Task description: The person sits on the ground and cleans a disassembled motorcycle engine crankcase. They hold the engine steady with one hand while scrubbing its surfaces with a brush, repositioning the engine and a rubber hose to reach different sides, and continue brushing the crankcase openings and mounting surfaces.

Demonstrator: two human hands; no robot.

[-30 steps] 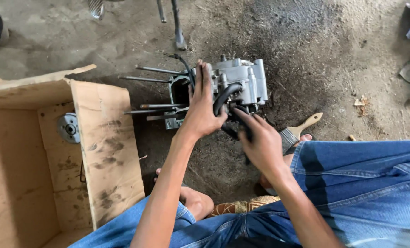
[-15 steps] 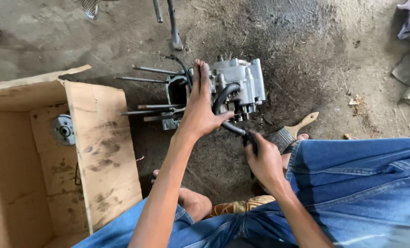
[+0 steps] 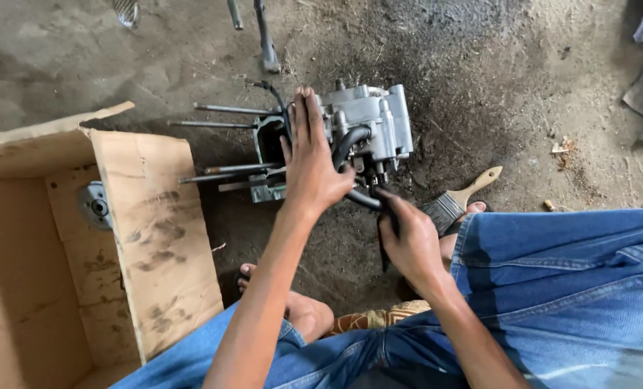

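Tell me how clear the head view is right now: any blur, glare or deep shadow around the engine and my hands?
Head view: soft, even daylight, no glare. The engine block and left hand are sharp; the right hand looks slightly soft. The engine's open cavity sits in dark shadow, detail lost. The dark tool under the right hand blends into the oily ground. The cardboard box is evenly lit.

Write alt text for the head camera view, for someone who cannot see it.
A person crouched on a dirt floor presses the left hand on a grey engine block with long studs, while the right hand grips a black hose at its near side. A paintbrush lies beside it, and an open cardboard box stands to the left.
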